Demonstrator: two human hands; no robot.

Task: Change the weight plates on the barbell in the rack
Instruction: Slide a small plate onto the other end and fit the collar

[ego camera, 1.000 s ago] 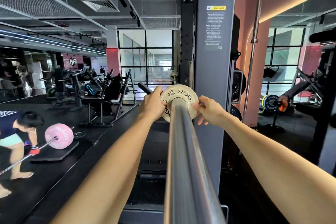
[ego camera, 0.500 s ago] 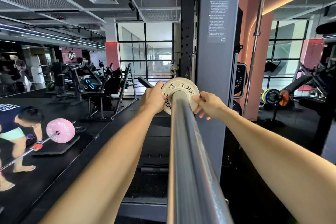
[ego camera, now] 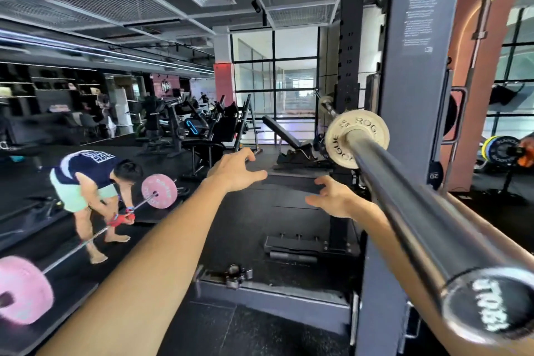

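A steel barbell sleeve (ego camera: 404,196) runs from the lower right up toward the grey rack upright (ego camera: 410,95). A small cream weight plate (ego camera: 341,136) sits far in on the sleeve, against the rack. My left hand (ego camera: 234,167) hangs open in the air, left of and below the plate, holding nothing. My right hand (ego camera: 332,196) is open too, fingers spread, just left of and under the sleeve, not touching it. The sleeve's end cap (ego camera: 491,306) is close to the camera at the lower right.
To the left, a mirror shows a person (ego camera: 86,179) bent over a barbell with pink plates (ego camera: 159,191). An incline bench (ego camera: 289,136) stands behind the rack. A loaded bar with coloured plates (ego camera: 502,150) is at the far right. Black rubber floor (ego camera: 245,225) lies below.
Both hands have let go of the cream plate and dropped down and to the left. The view has swung left, so the sleeve now sits on the right.
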